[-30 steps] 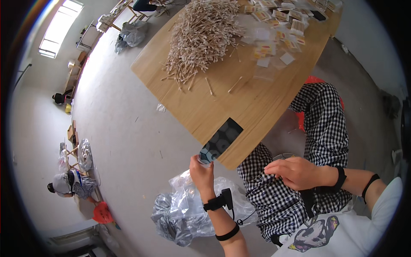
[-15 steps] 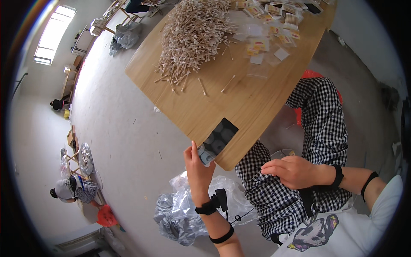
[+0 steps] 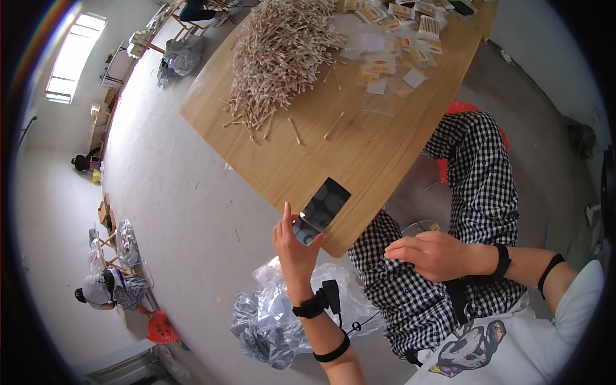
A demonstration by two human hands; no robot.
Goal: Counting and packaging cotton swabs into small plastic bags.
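A dark, glossy smartphone-like slab (image 3: 328, 200) lies at the near corner of the wooden table (image 3: 276, 168), its lower end reaching past the edge. My left hand (image 3: 296, 253) is at that end, thumb on one side and fingers on the other, closed loosely about it; the index finger points up. Above my lap hovers my right hand (image 3: 428, 255), its fingers loosely stretched out side by side and its thumb mostly hidden. I see nothing in it. Two stray cotton swabs (image 3: 334, 125) lie on the tabletop beyond the slab.
A large heap of cotton swabs (image 3: 276, 58) covers the table's far left part. Several small plastic packets (image 3: 380, 63) lie far right. Clear plastic bags (image 3: 273, 321) rest on the floor beside my left forearm. Another person (image 3: 106, 287) is at the far left, near a red bag (image 3: 160, 327).
My left hand's fingers have spread somewhat and its thumb now shows along the slab's edge. The slab keeps its place on the table. The whole view has shifted slightly; my right hand hardly moves.
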